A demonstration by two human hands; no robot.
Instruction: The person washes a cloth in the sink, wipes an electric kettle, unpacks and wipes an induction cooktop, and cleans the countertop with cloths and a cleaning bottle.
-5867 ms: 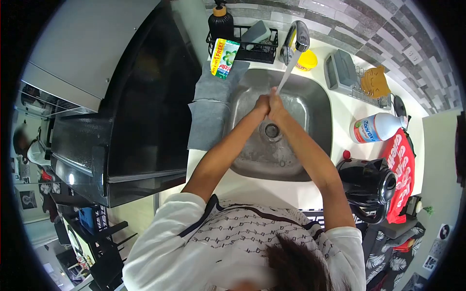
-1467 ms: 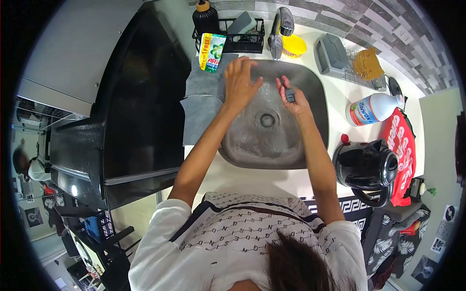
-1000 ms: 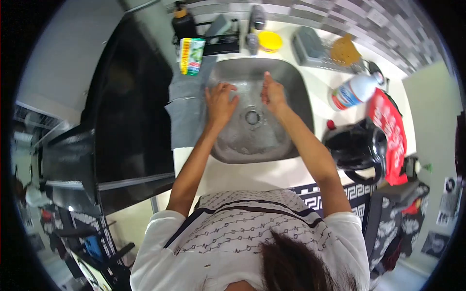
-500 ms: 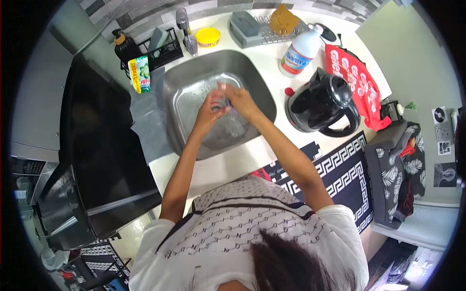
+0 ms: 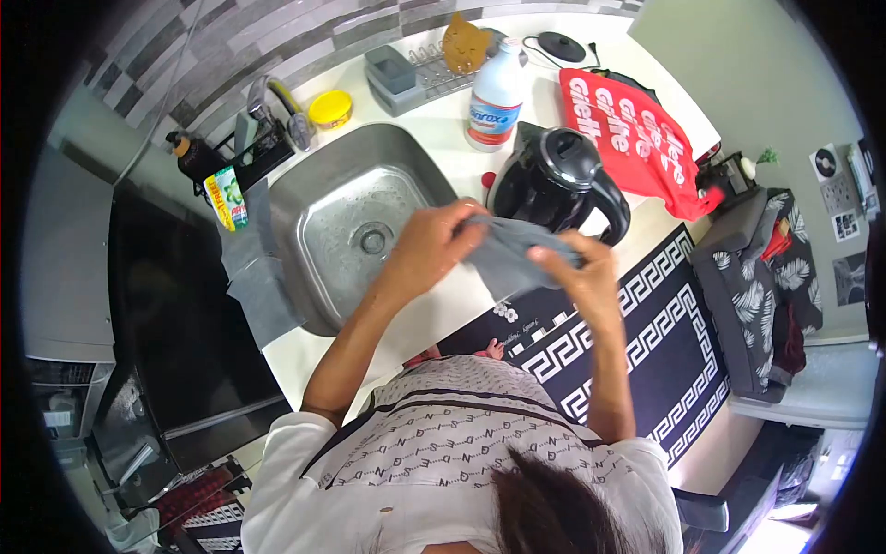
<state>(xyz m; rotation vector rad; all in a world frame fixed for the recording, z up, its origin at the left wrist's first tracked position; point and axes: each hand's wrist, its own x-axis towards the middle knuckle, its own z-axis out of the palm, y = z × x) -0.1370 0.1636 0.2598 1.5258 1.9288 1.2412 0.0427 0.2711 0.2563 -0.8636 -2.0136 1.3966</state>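
A thin grey cloth sheet point(image 5: 509, 251), likely light, soft and best held by its edges, is gripped by left hand point(image 5: 430, 249) and right hand point(image 5: 592, 275).

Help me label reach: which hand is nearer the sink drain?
Left. In the picture, the left hand is just right of the sink drain; the right hand is much farther right, holding the grey cloth's other end.

Count is two hands point(image 5: 425, 254), one held grey cloth point(image 5: 509, 254), one sink point(image 5: 406, 157), one faucet point(image 5: 300, 129), one kettle point(image 5: 528, 196), one white bottle point(image 5: 496, 97), one yellow tub point(image 5: 330, 109).
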